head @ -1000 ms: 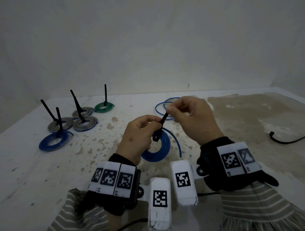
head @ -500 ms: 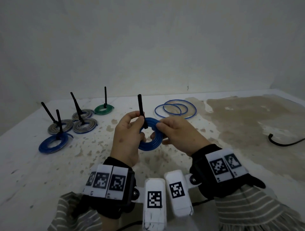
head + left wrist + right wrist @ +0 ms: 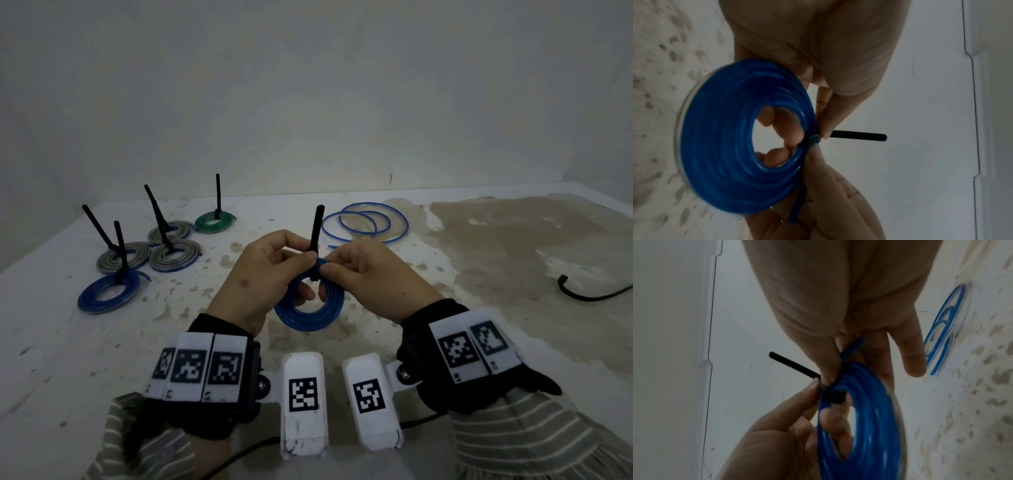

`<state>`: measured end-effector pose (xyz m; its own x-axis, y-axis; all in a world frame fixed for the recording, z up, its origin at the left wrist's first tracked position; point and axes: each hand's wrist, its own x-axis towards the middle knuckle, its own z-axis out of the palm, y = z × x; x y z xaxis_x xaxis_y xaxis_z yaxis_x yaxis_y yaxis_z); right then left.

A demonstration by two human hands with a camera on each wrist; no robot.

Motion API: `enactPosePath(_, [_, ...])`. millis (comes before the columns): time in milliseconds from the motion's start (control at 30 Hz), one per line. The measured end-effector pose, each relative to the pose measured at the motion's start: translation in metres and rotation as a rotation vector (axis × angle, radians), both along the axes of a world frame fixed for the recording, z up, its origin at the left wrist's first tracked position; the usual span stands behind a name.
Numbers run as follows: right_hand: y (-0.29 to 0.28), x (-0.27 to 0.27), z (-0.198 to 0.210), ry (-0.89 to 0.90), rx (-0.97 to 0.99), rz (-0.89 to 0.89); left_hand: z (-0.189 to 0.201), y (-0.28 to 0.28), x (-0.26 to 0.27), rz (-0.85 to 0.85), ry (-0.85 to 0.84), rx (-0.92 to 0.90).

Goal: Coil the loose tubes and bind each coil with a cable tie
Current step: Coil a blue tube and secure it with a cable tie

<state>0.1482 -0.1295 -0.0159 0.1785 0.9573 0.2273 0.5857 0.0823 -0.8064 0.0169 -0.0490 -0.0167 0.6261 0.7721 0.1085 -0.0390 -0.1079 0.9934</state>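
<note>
A coiled blue tube point(image 3: 308, 313) hangs above the table between my hands, bound at its top by a black cable tie point(image 3: 317, 228) whose tail stands upright. My left hand point(image 3: 306, 262) pinches the coil point(image 3: 731, 146) at the tie's head, with its lower fingers through the coil's hole. From the right, my right hand point(image 3: 325, 270) pinches the coil point(image 3: 869, 418) just beside the tie point(image 3: 795, 365), and the tube's short free end runs under its fingers. A loose blue tube point(image 3: 366, 221) lies in wide loops on the table behind my hands.
Several tied coils lie at the left: one blue coil point(image 3: 108, 294), three grey coils point(image 3: 123, 257) and a green coil point(image 3: 215, 221), each with an upright black tie tail. A black cable point(image 3: 589, 294) lies at the right edge. The table point(image 3: 479, 260) is stained brown on the right.
A second ago my right hand was pulling the tie's tail up. It has let go of the tail, dropped to the coil beside the tie, and the dangling tube end is gathered in.
</note>
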Motion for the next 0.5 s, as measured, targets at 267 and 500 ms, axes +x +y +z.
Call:
enactPosePath(267, [-0.003,0.003,0.004,-0.026,0.005,0.071,-0.005,-0.003,0.005,-0.006,0.002,-0.1])
enactPosePath(500, [0.011,0.006,0.015,-0.003,0.095,0.018,-0.005,-0.01,0.014,-0.01,0.015,-0.106])
